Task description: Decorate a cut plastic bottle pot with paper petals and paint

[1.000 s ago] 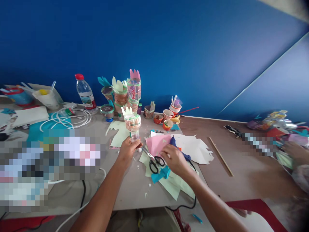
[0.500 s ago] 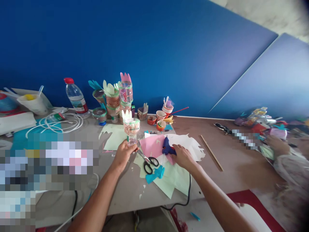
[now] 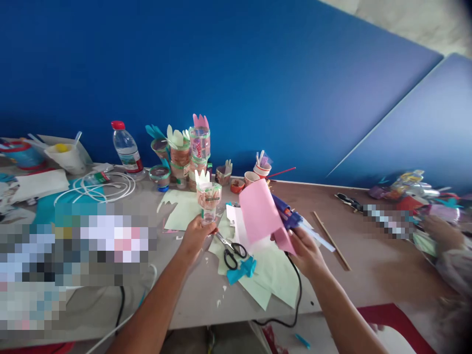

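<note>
My left hand (image 3: 198, 235) is closed round the lower part of a small clear plastic cup (image 3: 209, 200) topped with white paper petals, held upright. In my right hand (image 3: 304, 248) is a blue glue gun (image 3: 291, 216), a glue stick jutting from its back. A pink sheet of paper (image 3: 258, 211) is lifted with it and curls in front of the gun; whether my fingers pinch the sheet is hidden. Black-handled scissors (image 3: 236, 250) lie between my hands, beside a crumpled blue paper scrap (image 3: 242, 270) and pale green sheets (image 3: 276, 275).
Several decorated cups (image 3: 180, 157) stand by the blue partition (image 3: 236, 88), with a red-capped bottle (image 3: 127, 150) to their left. A coiled white cable (image 3: 98, 189) lies left; a wooden stick (image 3: 332, 241) lies right. Another person's hand (image 3: 440, 233) is at far right.
My right hand has raised the glue gun off the table and moved right; the pink sheet has risen with it. My left hand still holds the cup. The view has shifted slightly.
</note>
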Demonstrator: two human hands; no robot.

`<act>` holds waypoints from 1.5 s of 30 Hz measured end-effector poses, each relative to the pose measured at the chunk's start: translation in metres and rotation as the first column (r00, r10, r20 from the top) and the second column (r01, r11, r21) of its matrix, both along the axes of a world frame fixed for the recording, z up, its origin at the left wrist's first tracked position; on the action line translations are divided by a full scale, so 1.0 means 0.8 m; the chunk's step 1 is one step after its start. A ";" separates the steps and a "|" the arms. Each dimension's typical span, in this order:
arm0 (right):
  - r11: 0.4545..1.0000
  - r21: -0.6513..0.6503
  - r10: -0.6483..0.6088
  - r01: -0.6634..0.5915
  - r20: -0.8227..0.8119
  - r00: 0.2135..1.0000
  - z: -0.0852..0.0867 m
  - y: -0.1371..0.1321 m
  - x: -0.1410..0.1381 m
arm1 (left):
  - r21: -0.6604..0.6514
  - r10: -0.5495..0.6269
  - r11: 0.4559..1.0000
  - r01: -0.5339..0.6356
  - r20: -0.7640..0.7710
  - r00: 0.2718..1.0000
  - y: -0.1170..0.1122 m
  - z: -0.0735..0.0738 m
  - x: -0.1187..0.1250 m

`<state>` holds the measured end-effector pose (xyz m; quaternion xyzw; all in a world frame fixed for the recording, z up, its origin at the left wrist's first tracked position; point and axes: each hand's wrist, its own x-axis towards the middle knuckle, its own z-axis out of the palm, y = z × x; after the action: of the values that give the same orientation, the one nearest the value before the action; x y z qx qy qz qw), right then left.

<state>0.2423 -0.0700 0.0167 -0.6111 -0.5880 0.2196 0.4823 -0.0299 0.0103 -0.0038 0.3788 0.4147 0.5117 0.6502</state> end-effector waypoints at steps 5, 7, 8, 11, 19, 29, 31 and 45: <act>0.996 0.022 -0.081 0.083 -0.055 0.995 0.003 0.015 -0.005 | -0.009 0.021 1.000 -0.021 -0.016 1.000 0.002 -0.003 -0.005; 0.989 0.031 -0.144 0.144 -0.017 0.989 -0.001 0.021 0.004 | -0.025 0.032 0.999 -0.033 -0.010 0.999 0.003 -0.002 -0.005; 0.986 0.041 -0.164 0.163 0.039 0.986 -0.002 0.023 0.009 | -0.029 0.033 0.999 -0.033 -0.001 0.999 0.003 -0.002 -0.005; 0.990 0.090 -0.134 0.112 0.311 0.941 -0.007 0.020 0.018 | -0.041 0.016 0.999 -0.013 0.061 0.998 0.002 0.004 -0.004; 0.987 0.160 -0.109 -0.005 0.691 0.714 -0.023 0.013 -0.009 | 0.046 -0.317 0.947 0.318 0.290 0.903 -0.009 0.008 -0.011; 0.993 0.040 -0.094 0.107 0.817 0.568 -0.014 0.020 -0.017 | 0.081 -0.346 0.938 0.337 0.282 0.895 -0.012 0.011 -0.012; 0.997 0.027 -0.064 0.068 0.768 0.637 -0.016 0.018 -0.018 | 0.060 -0.378 0.925 0.374 0.205 0.903 -0.013 0.011 -0.006; 0.989 -0.073 -0.144 0.126 -0.371 0.917 0.016 0.000 0.023 | 0.042 -0.324 0.946 0.322 0.152 0.934 0.001 -0.003 0.008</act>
<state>0.2608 -0.0701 0.0292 -0.6080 -0.4360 0.3126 0.5853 -0.0238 0.0115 -0.0065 0.4056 0.2901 0.4295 0.7529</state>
